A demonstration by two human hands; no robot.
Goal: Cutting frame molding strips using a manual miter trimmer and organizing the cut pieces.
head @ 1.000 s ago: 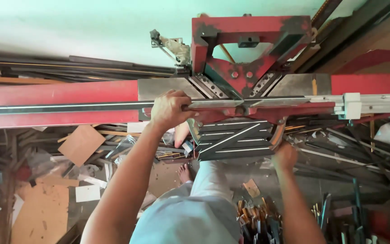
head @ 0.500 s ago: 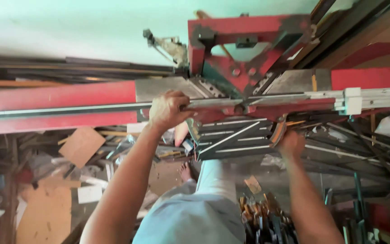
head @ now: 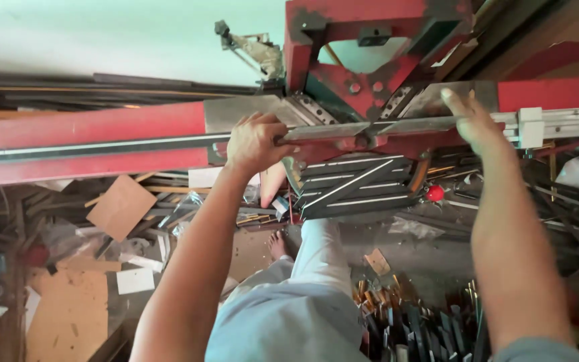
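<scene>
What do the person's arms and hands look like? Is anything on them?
Both arms are bare from wrist to above the elbow. The left hand and right hand wear no gloves, rings or watch. A bit of grey-blue sleeve shows on the right arm.

Soft daylight, blurred lower edge

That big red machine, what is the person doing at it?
A person stands at a red cutting machine and looks down on their own arms. Their left hand grips a long grey strip that lies along the machine's red table. Their right hand rests open on the strip's other end, near a white stop block. Scraps of cardboard and offcuts cover the floor below.
</scene>
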